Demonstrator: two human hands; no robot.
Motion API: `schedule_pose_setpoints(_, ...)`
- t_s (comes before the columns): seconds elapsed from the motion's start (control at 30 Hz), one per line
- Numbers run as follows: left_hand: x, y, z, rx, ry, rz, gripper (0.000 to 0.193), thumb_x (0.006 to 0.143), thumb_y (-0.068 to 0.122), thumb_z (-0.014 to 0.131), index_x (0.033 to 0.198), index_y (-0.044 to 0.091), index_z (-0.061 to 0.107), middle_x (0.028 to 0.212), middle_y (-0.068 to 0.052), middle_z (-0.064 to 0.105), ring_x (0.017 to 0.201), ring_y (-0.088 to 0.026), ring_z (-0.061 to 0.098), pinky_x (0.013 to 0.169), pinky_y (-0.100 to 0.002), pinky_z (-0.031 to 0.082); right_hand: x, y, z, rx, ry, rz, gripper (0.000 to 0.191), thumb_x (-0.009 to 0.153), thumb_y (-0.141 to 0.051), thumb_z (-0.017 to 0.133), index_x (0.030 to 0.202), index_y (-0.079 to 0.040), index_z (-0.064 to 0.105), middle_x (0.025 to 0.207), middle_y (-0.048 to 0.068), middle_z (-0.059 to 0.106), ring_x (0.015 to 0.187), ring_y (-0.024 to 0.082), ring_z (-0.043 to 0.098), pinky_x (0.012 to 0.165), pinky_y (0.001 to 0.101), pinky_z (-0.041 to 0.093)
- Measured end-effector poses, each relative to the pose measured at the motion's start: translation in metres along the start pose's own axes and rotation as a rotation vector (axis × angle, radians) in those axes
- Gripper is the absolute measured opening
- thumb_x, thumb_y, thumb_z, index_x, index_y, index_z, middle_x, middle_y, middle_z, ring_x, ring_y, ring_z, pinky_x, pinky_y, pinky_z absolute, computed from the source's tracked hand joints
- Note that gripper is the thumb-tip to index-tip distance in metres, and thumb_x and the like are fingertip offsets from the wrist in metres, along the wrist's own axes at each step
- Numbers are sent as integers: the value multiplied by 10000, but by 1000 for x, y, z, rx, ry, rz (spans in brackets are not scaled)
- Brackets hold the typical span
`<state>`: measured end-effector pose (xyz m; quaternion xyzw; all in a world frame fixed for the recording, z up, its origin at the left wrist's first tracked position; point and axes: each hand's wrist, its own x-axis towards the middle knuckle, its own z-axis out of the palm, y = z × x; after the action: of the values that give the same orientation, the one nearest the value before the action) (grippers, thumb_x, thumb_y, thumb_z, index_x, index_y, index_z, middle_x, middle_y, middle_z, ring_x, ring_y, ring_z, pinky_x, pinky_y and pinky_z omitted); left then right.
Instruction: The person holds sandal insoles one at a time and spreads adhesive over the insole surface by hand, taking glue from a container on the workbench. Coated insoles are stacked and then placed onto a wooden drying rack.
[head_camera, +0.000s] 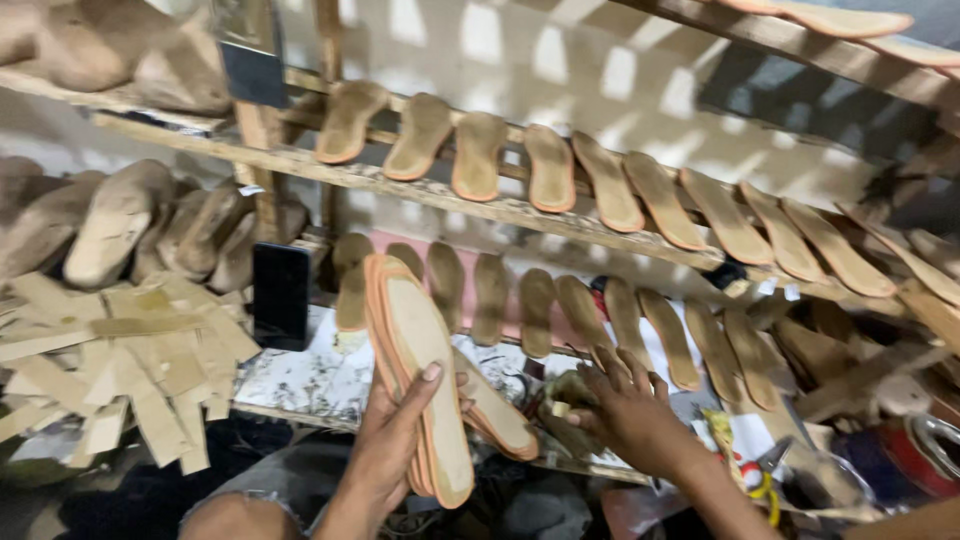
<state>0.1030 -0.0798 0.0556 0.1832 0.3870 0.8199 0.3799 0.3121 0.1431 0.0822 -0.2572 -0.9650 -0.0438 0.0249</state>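
A stack of tan insoles with orange edges (425, 385) is standing tilted near the middle, the left hand (395, 440) grasping it from below. Just right, the right hand (625, 405) is resting, fingers spread, on a small cluttered pile on the table (300, 385). Farther back, rows of insoles (610, 185) are leaning on wooden shelves (420, 190).

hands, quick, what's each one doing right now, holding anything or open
Left hand: closed around a stack of tan insoles, held upright.
Right hand: open, fingers spread, reaching down to the workbench; holds nothing visible.
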Motion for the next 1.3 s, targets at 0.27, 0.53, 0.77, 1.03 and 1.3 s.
schedule_pose_setpoints(0.27, 1, -9, 31, 38, 33, -234, 509, 965, 412, 500, 1346, 76, 500, 1060, -185, 705, 826, -266, 742, 664, -406, 621, -15, 15, 8, 37, -16, -10, 609, 843, -665, 572, 1317, -306, 706, 1718, 88, 133, 1524, 419, 56, 1135, 684, 131)
schedule_pose_setpoints(0.53, 1, -18, 40, -104, -12, -340, 518, 971, 373, 547, 1361, 32, 546, 1105, -264, 765, 878, -289, 746, 720, -390, 642, -10, 37, 8, 117, 16, -50, 589, 1013, -554, 365, 1053, -150, 792, 1636, -12, 330, 1538, 398, 94, 1141, 656, 92)
schedule_pose_setpoints(0.77, -3, -29, 46, -83, -137, -336, 488, 941, 316, 556, 1344, 43, 532, 1031, -232, 770, 857, -311, 762, 691, -421, 649, -40, 37, 5, 354, -4, 250, 535, 1011, -480, 348, 1032, -152, 770, 1295, 0, 608, 1194, 278, 445, 1049, 481, 303)
schedule_pose_setpoints(1.03, -9, -37, 42, -30, -200, -385, 532, 906, 161, 629, 1406, 11, 523, 1055, -202, 744, 849, -293, 760, 723, -413, 646, -43, 23, -29, 1305, 315, -82, 512, 1048, -433, 396, 1134, -74, 751, 1180, 106, 591, 1140, 265, 515, 985, 374, 388)
schedule_pose_setpoints(1.3, -13, -42, 40, -58, -364, -375, 601, 877, 149, 629, 1440, 14, 464, 1148, -187, 702, 967, -299, 743, 820, -482, 661, -31, -21, -44, 297, 363, -96, 686, 828, -138, 660, 1481, -321, 552, 1282, 127, 531, 1145, 328, 446, 946, 483, 314)
